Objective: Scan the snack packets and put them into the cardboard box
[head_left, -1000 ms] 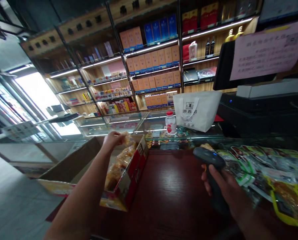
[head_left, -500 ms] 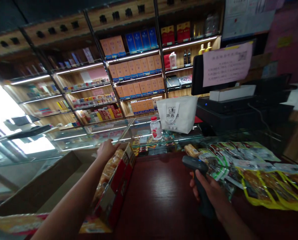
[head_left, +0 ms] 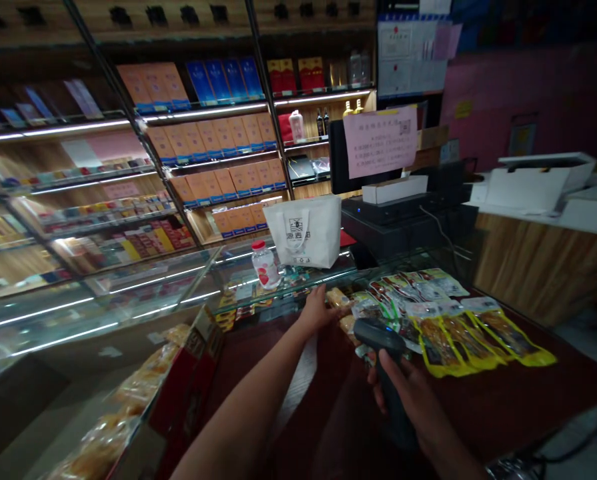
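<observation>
My right hand is wrapped round the handle of a dark barcode scanner, whose head points left with a small blue light on top. My left hand reaches across the counter, thumb and fingers apart, beside a packaged bread. Just below its thumb lies a second packaged bread, partly behind the scanner; whether the hand touches it is hard to see. To the right are yellow-edged food pouches. An open cardboard box at lower left holds a row of wrapped breads.
A white tote bag and a red-capped bottle stand on the glass display case. Behind them is a monitor with a pink notice. Shelves of boxed goods line the back wall.
My left hand has moved from the bread box over to the packages on the right. A second bread now shows there. The view has turned right; the scanner stays in my right hand.
</observation>
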